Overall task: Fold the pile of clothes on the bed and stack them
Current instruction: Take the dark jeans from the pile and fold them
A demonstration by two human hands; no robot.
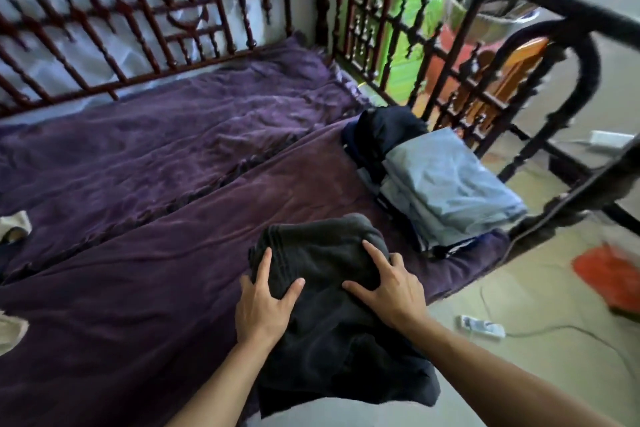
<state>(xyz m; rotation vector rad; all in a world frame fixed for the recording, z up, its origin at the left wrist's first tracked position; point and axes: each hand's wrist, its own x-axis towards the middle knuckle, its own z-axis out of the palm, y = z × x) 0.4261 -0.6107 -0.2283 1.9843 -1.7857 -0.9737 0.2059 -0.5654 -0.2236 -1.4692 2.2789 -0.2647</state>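
Hands press flat on a dark grey garment point(322, 274) that lies on the near edge of the bed point(156, 204). In the head view, the left hand point(265, 302) sits on the left side of the garment with its fingers spread wide, holding nothing, just pushing down. The right hand point(388, 284) sits on the right side of the same garment, fingers spread wide too, palm down on the cloth. The garment is bunched and partly folded, and its lower end hangs off the bed toward the person. The bed has a purple cover full of wrinkles. To the right, near the foot rail point(450, 55), stands a stack of folded clothes point(446, 191), with light blue pieces on top and dark pieces under and behind them. The stack is apart from the garment under the hands. A bit of white cloth point(14, 222) shows at the left edge of the bed. On the floor to the right lie a white power strip point(483, 325) and something red point(606, 274).
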